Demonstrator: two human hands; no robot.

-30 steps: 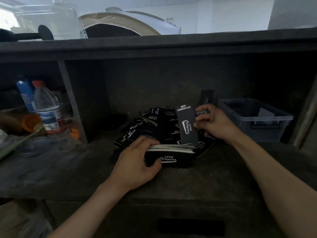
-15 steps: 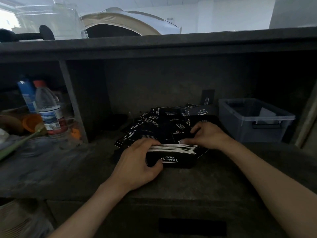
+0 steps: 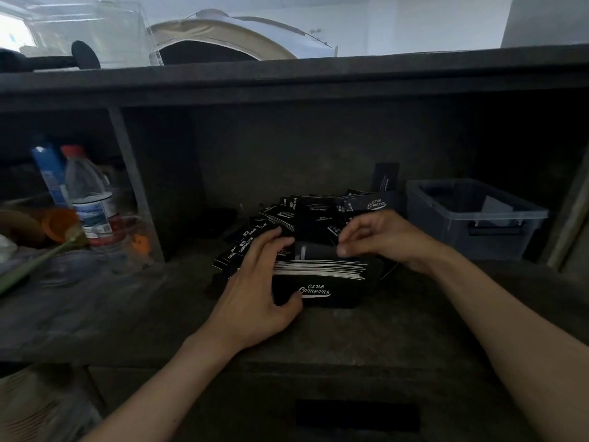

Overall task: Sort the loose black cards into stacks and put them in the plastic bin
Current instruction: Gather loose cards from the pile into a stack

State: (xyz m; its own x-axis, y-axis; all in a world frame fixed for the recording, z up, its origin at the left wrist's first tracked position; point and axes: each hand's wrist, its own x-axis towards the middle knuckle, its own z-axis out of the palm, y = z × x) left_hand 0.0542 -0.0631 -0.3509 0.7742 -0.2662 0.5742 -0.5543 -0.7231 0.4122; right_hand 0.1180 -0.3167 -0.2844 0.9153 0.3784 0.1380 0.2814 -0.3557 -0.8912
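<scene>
Sitting on the dark shelf (image 3: 398,330), the plastic bin (image 3: 446,240) stands right of the loose pile of black cards (image 3: 306,215), before which the left hand (image 3: 255,298) grips the squared stack (image 3: 322,274) while the right hand (image 3: 382,237) pinches one card (image 3: 315,252) just above it.

A water bottle (image 3: 90,199) stands beside what looks like orange cups (image 3: 59,224).

Black cards (image 3: 306,215) with white lettering, a translucent grey bin (image 3: 478,237), a red-capped clear bottle (image 3: 89,199).
</scene>
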